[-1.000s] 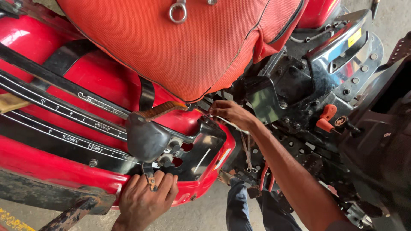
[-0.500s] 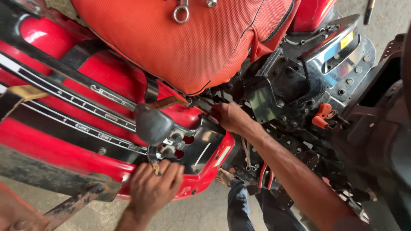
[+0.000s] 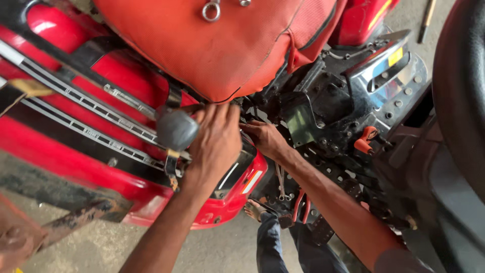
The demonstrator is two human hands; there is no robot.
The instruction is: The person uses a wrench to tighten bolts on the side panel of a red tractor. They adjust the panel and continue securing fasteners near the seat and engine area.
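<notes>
My left hand (image 3: 217, 144) lies on top of the red fender (image 3: 76, 151), just right of a round grey lever knob (image 3: 177, 129). Its fingers are stretched out, with the tips at the lower edge of the red seat cover (image 3: 217, 50). My right hand (image 3: 265, 139) reaches in from the right. Its fingertips are tucked into the dark gap under the seat, close to my left fingertips. What they touch there is hidden.
Black machine parts and a bright metal plate (image 3: 389, 76) fill the right side, with an orange-handled lever (image 3: 365, 141). Two spanners (image 3: 280, 184) hang below my right wrist. A large black tyre (image 3: 459, 91) is at the far right. A person's foot and jeans (image 3: 268, 227) are on the concrete floor.
My left hand let go of the fender's lower edge and moved up beside the grey knob to the seat's edge. My right hand stayed in the gap. The view came closer.
</notes>
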